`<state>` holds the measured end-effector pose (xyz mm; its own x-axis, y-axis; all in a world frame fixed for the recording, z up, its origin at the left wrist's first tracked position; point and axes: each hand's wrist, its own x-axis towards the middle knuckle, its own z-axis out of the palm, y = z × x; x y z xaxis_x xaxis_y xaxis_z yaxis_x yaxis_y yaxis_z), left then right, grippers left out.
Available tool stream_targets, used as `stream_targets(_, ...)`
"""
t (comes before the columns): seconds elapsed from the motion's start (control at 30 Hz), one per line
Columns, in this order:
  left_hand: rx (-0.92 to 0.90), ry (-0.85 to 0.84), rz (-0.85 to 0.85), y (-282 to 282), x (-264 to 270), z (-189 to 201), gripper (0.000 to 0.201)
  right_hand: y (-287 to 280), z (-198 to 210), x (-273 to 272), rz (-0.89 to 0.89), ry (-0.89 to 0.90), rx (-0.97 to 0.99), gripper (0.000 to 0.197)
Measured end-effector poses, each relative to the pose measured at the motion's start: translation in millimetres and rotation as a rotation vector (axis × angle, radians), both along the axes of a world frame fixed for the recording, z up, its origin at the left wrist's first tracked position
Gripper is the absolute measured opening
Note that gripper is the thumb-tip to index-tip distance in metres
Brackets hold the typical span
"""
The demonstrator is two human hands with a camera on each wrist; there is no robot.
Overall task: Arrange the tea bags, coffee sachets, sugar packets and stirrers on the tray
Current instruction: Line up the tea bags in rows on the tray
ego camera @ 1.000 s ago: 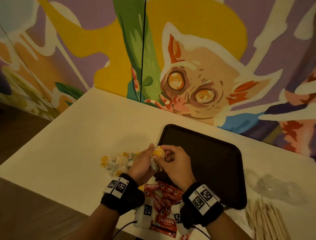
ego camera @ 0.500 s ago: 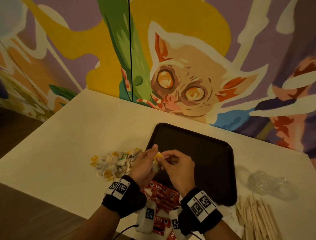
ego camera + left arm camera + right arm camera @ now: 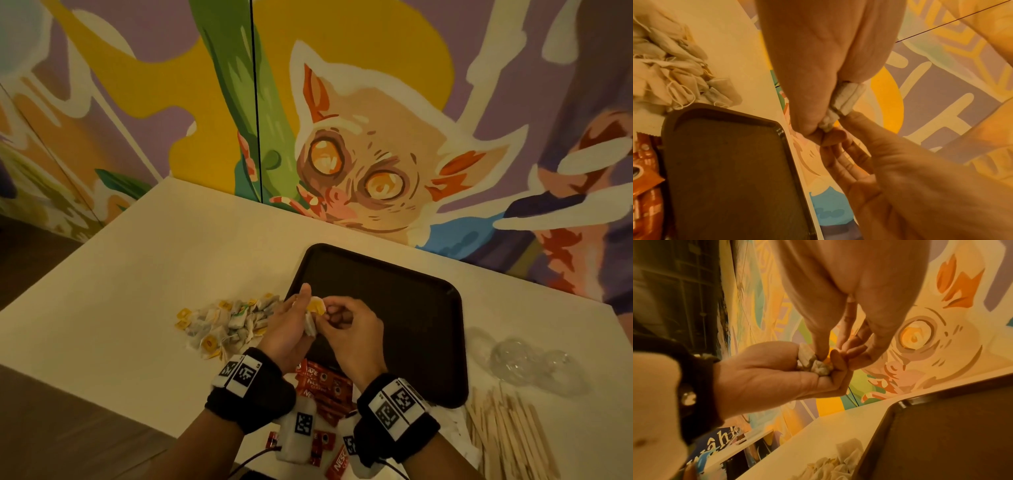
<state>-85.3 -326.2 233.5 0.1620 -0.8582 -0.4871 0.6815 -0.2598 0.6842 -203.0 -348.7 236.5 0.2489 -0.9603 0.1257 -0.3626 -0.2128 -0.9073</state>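
Note:
My left hand [image 3: 300, 310] grips a small bunch of white tea bags [image 3: 311, 320] just above the left edge of the dark tray [image 3: 404, 308]. My right hand [image 3: 329, 308] meets it and pinches the bunch at its yellow tag [image 3: 315, 305]. The left wrist view shows the tea bags [image 3: 846, 99] squeezed between thumb and fingers. In the right wrist view the tea bags [image 3: 813, 364] sit in the left hand [image 3: 830, 368]. A loose tea bag pile [image 3: 226, 325] lies left of the tray. Red coffee sachets [image 3: 322, 383] lie under my wrists. Wooden stirrers [image 3: 507, 435] lie at the lower right.
A crumpled clear plastic bag [image 3: 527, 363] lies right of the tray. The white table [image 3: 171, 257] ends at a painted wall behind and drops off at its left and near edges. The tray floor [image 3: 725, 170] is bare.
Both hands stay together over the tray's left edge. The right fingers have shifted on the yellow tag, and the left thumb now points up beside it.

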Motion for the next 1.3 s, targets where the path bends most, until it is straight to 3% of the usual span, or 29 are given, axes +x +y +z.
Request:
stream_targets(0.33,-0.052,0.040,-0.022,6,8,-1,0.037,0,4,4,0.063,-0.002,0.076,0.008)
stream_targets(0.67,-0.121,0.071,-0.030,9,15,-2,0.026,0,1,7,-0.029,-0.116,0.082,0.005)
stream_targets(0.97,-0.095,0.058,-0.037,12,21,-8,0.028,-3,4,6,0.113,-0.027,0.133,0.008)
stream_targets(1.17,-0.140,0.030,-0.038,14,24,-7,0.032,-11,3,4,0.021,-0.026,0.070,0.008)
stream_targets(1.3,-0.148,-0.036,0.005,12,24,-6,0.025,-4,3,7,-0.008,-0.134,0.117,0.016)
